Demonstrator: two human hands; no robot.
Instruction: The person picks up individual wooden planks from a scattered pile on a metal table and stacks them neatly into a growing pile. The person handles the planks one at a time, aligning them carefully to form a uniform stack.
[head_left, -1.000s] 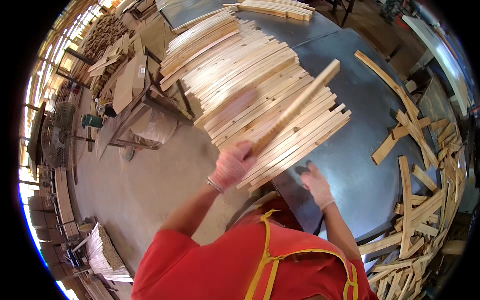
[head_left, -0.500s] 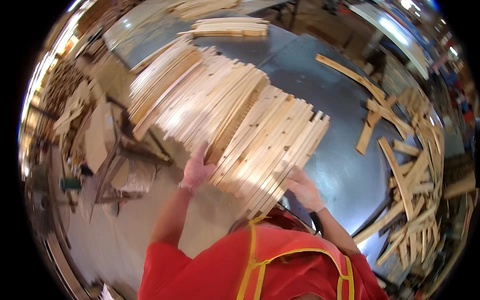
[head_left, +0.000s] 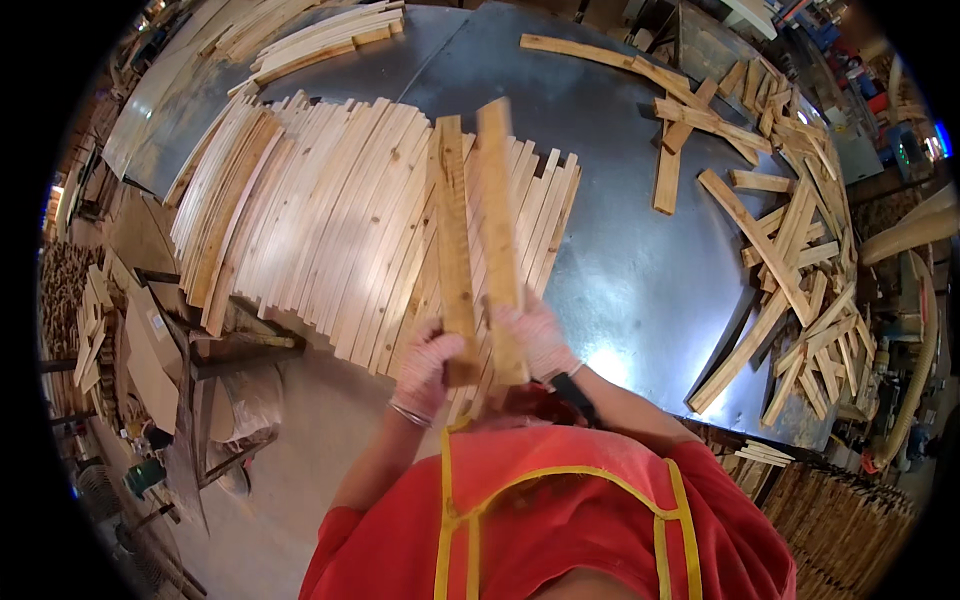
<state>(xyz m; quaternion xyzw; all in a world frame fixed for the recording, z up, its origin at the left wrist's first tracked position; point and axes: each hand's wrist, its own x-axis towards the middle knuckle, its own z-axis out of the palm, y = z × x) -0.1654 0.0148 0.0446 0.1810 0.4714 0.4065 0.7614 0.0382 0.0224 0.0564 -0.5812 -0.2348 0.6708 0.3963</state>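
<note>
Gloved in a pale knit glove, my left hand (head_left: 428, 368) is closed around the lower part of a narrow wooden board (head_left: 454, 230). My right hand (head_left: 537, 335), also gloved, grips a second wooden board (head_left: 496, 210), blurred by motion. Both boards stand out above the rest, nearly parallel, with a gap between them and their far ends pointing away from me. Beneath them, a wide row of pale wooden strips (head_left: 330, 200) lies side by side on the dark metal table (head_left: 620, 300), with uneven ends.
A jumbled heap of wooden offcuts (head_left: 790, 250) covers the table's right side. Another small stack of strips (head_left: 325, 42) lies at the far left. Cardboard (head_left: 145, 350) and a metal stand (head_left: 230, 350) are off the table's left edge. A wood stack (head_left: 830, 530) stands lower right.
My hands left the near edges of the laid-out strips and now each lifts a board above them. The view has turned, so the row of strips sits further left.
</note>
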